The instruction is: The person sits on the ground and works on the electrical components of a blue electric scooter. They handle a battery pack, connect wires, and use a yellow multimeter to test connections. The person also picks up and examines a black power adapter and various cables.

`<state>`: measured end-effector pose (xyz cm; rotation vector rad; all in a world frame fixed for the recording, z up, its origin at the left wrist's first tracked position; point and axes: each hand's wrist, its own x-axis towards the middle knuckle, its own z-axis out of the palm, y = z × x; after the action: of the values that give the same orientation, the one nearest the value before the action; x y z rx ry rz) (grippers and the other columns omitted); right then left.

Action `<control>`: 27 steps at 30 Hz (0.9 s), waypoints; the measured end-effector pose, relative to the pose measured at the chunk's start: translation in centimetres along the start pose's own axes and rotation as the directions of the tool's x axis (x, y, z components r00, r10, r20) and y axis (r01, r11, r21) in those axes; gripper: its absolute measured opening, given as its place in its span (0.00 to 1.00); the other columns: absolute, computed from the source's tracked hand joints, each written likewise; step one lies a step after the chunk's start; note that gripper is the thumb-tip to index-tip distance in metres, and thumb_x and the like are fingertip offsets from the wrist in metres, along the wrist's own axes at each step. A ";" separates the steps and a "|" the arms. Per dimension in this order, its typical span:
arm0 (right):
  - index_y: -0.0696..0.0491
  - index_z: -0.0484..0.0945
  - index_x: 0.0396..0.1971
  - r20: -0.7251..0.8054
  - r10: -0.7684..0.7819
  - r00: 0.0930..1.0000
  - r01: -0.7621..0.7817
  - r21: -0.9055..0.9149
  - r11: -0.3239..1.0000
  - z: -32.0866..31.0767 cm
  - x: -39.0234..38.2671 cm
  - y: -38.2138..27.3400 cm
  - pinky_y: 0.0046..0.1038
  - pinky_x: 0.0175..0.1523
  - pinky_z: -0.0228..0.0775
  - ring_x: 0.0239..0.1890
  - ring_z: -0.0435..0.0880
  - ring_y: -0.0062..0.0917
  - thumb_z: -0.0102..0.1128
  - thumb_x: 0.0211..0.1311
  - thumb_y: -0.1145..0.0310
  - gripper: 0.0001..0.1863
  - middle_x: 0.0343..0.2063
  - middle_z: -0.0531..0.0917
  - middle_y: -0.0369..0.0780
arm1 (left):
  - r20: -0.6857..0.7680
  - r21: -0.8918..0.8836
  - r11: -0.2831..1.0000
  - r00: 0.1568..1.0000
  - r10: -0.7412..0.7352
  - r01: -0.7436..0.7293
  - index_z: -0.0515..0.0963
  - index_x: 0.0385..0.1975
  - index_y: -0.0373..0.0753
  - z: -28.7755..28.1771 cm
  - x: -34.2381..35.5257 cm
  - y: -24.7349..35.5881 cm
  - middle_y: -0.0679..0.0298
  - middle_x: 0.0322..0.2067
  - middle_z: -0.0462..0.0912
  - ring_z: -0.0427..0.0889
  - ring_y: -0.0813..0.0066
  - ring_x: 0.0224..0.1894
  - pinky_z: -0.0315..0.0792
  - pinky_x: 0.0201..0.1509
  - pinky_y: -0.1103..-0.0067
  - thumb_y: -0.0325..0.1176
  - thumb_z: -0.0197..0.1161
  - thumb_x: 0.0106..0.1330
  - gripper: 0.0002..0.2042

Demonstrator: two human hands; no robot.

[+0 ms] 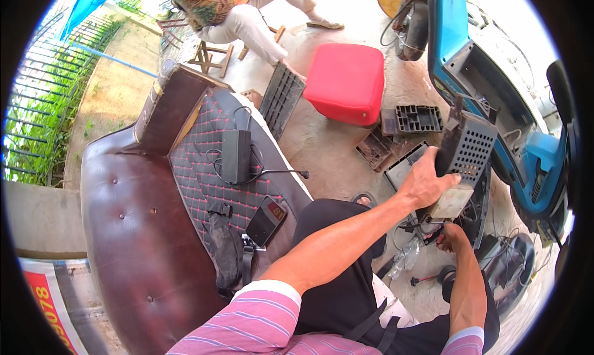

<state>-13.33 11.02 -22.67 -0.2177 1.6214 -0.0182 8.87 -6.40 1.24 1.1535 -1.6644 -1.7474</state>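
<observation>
My left hand [426, 180] is wrapped round a black metal case with a perforated side [473, 149], holding it tilted off the floor. A pale, boxy part [447, 204] shows at the case's lower end. Just below that end is my right hand [454, 239], its fingers closed beside thin cables [429, 232]. What they pinch is too small and too covered to name. Under the case and beyond my left hand lies a flat grey-and-black panel [402, 164], partly hidden. A crumpled clear plastic bag [406, 257] is on the floor near my right wrist.
A brown leather sofa [145, 231] at left holds a black power adapter [236, 157], a phone-like device [267, 221] and a dark bag [226, 250]. Ahead stand a red stool [344, 80] and black plastic trays [418, 119]. A blue scooter [448, 27] flanks the right; another person [247, 30] sits beyond.
</observation>
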 end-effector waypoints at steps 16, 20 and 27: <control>0.50 0.74 0.18 -0.083 -0.037 0.996 0.046 0.110 0.993 0.0 -5.4 0.7 0.27 0.15 0.53 0.10 0.66 0.25 0.48 0.59 0.39 0.27 0.12 0.75 0.41 | -0.082 -0.099 0.993 0.995 0.049 -0.057 0.70 0.50 0.29 -0.4 -1.6 -1.1 0.45 0.46 0.80 0.79 0.53 0.53 0.69 0.59 0.67 0.37 0.71 0.55 0.27; 0.52 0.76 0.21 -0.027 -0.060 0.998 0.065 0.324 0.944 1.7 -8.6 2.7 0.27 0.20 0.60 0.15 0.72 0.29 0.52 0.53 0.30 0.34 0.16 0.78 0.41 | -0.054 -0.050 0.999 0.999 0.005 -0.008 0.70 0.50 0.29 -0.3 -1.1 -0.4 0.44 0.46 0.79 0.79 0.52 0.53 0.69 0.60 0.66 0.40 0.71 0.54 0.28; 0.59 0.79 0.49 0.181 0.048 0.982 -0.083 0.196 0.977 4.6 -12.0 7.2 0.30 0.45 0.71 0.39 0.84 0.33 0.38 0.55 0.20 0.52 0.43 0.86 0.48 | -0.043 -0.397 0.918 0.999 -0.032 0.012 0.76 0.49 0.30 0.0 -0.2 -1.8 0.60 0.43 0.82 0.80 0.73 0.43 0.74 0.52 0.74 0.36 0.68 0.61 0.21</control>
<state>-9.15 20.41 -12.18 -0.0074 1.4382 -0.1103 9.39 -6.01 -0.46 1.0153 -1.1928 -1.9390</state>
